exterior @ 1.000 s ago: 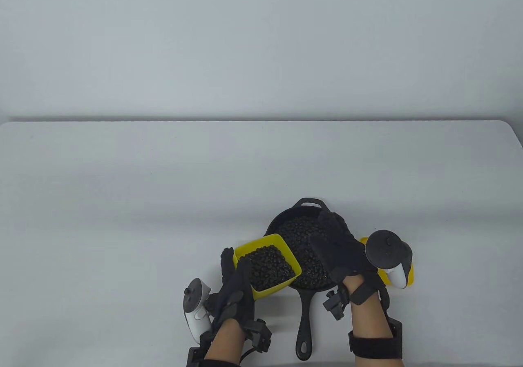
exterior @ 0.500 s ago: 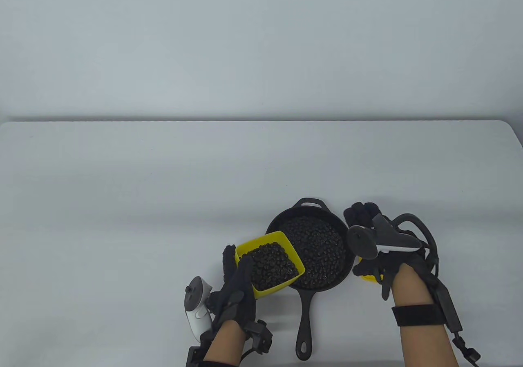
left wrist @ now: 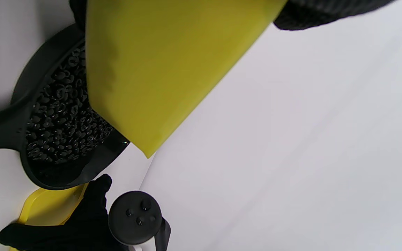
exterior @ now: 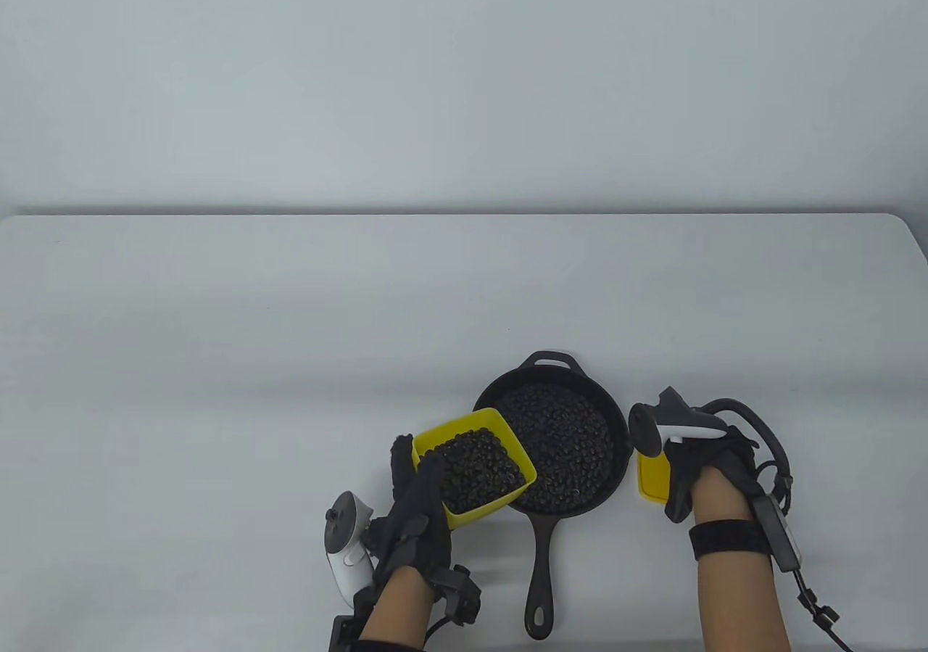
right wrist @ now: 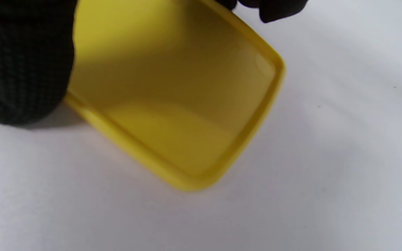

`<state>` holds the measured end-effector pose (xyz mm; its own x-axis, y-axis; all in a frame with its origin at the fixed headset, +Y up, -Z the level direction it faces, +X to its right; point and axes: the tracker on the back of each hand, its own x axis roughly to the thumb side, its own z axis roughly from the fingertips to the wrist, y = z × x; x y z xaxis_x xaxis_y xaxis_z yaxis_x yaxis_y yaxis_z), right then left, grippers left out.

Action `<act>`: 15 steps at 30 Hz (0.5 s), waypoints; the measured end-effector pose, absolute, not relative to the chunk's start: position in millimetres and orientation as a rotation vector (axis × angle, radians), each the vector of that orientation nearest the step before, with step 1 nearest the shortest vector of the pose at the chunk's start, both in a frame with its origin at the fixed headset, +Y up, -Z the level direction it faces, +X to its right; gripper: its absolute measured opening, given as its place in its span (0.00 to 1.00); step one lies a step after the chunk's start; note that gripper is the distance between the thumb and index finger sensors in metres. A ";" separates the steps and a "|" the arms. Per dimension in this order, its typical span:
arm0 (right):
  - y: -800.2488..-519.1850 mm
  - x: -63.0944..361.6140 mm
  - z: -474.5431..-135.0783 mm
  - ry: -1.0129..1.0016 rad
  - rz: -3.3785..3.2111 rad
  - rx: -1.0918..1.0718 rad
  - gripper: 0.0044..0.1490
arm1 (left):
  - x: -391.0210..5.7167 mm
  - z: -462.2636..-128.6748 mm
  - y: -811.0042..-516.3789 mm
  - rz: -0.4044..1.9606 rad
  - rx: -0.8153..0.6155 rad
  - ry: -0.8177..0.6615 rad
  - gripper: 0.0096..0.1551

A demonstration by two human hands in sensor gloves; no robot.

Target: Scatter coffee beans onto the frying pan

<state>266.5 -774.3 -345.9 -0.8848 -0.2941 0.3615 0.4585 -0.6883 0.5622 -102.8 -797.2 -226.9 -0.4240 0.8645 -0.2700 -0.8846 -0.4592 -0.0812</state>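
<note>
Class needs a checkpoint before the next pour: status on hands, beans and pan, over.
Left hand grips yellow tub of coffee beans, held at frying pan rim. Right hand holds yellow lid. Pan already bean-covered, nothing blocking.

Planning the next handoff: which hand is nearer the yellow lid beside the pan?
Right. The right hand grips the yellow lid at the pan's right. The left hand is across the frying pan, holding the bean container.

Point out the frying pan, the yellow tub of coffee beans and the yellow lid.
frying pan (exterior: 538,572): table view, on its long handle.
yellow tub of coffee beans (exterior: 455,433): table view, on its far rim.
yellow lid (right wrist: 187,115): right wrist view, on its inner face.
</note>
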 end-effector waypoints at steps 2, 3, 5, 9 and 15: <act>-774.9 275.2 -338.7 -0.998 -2.562 -0.291 0.91 | -101.4 -226.7 -797.8 2.022 -0.340 0.090 0.49; -774.5 278.1 -335.5 -1.010 -2.576 -0.283 0.91 | -100.8 -226.6 -797.6 2.021 -0.343 0.086 0.49; -765.7 281.1 -328.9 -0.995 -2.576 -0.278 0.90 | -99.7 -227.0 -796.4 2.014 -0.348 0.071 0.49; -702.7 253.6 -318.4 -0.739 -2.768 -0.506 0.90 | -96.4 -231.2 -798.3 2.004 -0.401 0.025 0.48; -627.5 167.0 -282.7 -0.396 -2.900 -1.083 0.89 | -84.2 -236.2 -796.7 2.037 -0.484 -0.148 0.44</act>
<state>167.0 -627.5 -282.7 -0.7591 0.0686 0.6474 0.1076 -0.9675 0.2286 -84.2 -796.7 -236.2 -0.4242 0.8625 -0.2760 -0.8136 -0.4968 -0.3020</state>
